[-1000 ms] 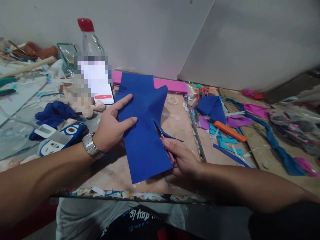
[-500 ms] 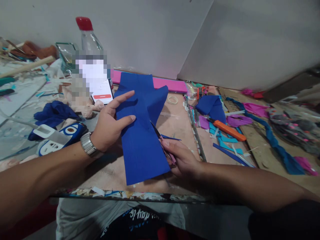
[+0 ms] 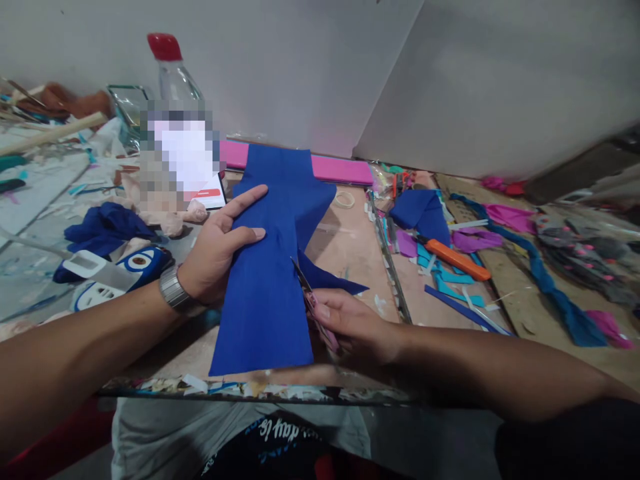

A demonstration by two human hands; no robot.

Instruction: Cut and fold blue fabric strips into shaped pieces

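A wide blue sheet [image 3: 265, 300], cloth or crepe paper, is held up in front of me over the table. My left hand [image 3: 215, 250] grips its left edge, thumb and index finger lying on top and the other fingers hidden behind. In my right hand [image 3: 357, 323] is a pair of scissors [image 3: 326, 335] with pinkish handles. Their blades point up and away, at the sheet's right side, where there is a cut. To the right of the blades a pointed blue flap [image 3: 333, 277] hangs off the sheet.
A blurred lit phone [image 3: 213, 193] leans by a red-capped bottle [image 3: 180, 83]. Crumpled blue material [image 3: 107, 227] and a blue-white glue gun-like tool [image 3: 115, 277] lie left. An orange cutter [image 3: 457, 259] and coloured scraps lie right. A pink strip [image 3: 345, 171] runs along the back.
The scissors have moved slightly left and down along the sheet, and the flap on the right has spread wider. The sheet's lower end has swung left. My left hand has barely moved.
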